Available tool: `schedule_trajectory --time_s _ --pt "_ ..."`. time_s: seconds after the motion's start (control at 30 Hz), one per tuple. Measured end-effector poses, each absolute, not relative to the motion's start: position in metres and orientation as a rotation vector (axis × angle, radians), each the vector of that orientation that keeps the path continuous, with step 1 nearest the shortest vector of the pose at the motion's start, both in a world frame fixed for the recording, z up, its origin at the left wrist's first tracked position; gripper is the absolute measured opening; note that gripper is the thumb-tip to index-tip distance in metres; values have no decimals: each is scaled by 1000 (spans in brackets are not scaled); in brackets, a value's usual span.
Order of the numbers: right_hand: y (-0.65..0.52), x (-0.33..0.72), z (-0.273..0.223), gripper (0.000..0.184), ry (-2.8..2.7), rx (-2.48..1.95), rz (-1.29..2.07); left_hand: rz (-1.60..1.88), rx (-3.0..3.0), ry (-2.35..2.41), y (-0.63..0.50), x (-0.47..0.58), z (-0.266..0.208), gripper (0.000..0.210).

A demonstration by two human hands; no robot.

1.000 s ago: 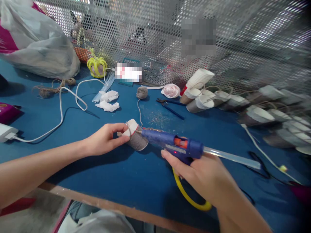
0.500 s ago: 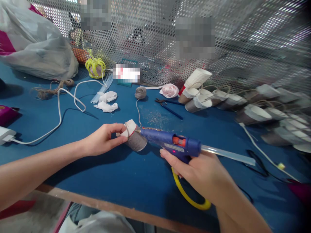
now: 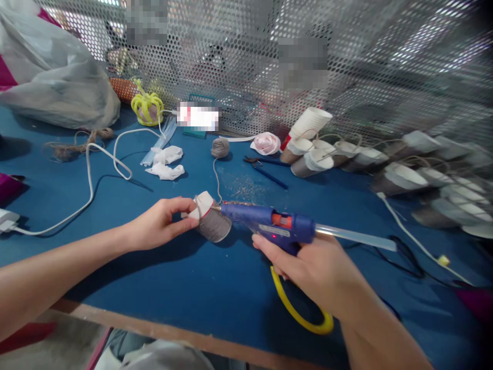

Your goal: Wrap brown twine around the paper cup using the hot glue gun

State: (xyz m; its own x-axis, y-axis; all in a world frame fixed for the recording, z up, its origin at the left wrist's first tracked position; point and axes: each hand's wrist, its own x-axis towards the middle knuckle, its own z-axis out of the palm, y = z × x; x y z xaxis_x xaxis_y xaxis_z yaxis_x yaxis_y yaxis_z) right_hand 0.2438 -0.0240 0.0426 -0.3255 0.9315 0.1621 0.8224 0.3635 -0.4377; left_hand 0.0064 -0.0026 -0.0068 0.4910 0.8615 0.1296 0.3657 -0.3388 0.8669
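Pinched between the fingers of my left hand (image 3: 171,222) is the white end of a small paper cup (image 3: 215,224), tilted on its side and wrapped in grey yarn below a red line. A strand of that yarn runs back to a small grey yarn ball (image 3: 220,147). My right hand (image 3: 304,262) is wrapped around the handle of a blue glue gun (image 3: 265,221), its red light lit and a clear glue stick poking out the rear. The nozzle tip is at the cup's side, close to the red line; whether it touches, I cannot tell.
Pliers (image 3: 265,168) and a pink ribbon roll (image 3: 265,143) lie behind the cup. Several yarn-wrapped cups (image 3: 400,177) stand at right, beside a white cup stack (image 3: 311,123). A white cable (image 3: 90,174) crosses the left. A yellow ring-shaped handle (image 3: 304,313) lies under my right wrist.
The whole view has shifted slightly. My hands, the cup and the glue gun keep nearly the same positions relative to each other, with the nozzle still at the cup.
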Motion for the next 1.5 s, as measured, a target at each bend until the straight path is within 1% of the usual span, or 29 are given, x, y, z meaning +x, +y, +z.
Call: schedule_trajectory --time_s 0.1,0.17,0.43,0.57,0.93,1.33,1.5 --pt "-19 244 43 38 -2224 -1553 561 765 1906 1017 -2 7 -6 19" --pt "-17 244 44 37 -2184 -1575 618 763 1910 1011 -2 7 -6 18" --pt "-19 245 45 33 -2146 -1598 721 732 1927 995 -2 5 -7 16" --pt "-15 245 45 36 -2111 -1596 770 697 2004 1000 -1 4 -9 18" --pt "-19 246 46 36 -2133 -1584 770 655 2034 988 -1 3 -11 16" --pt "-23 246 46 27 -2127 -1595 772 632 2064 966 0 3 -11 19" --pt "-24 246 46 29 -2137 -1614 733 630 2059 973 0 3 -11 18"
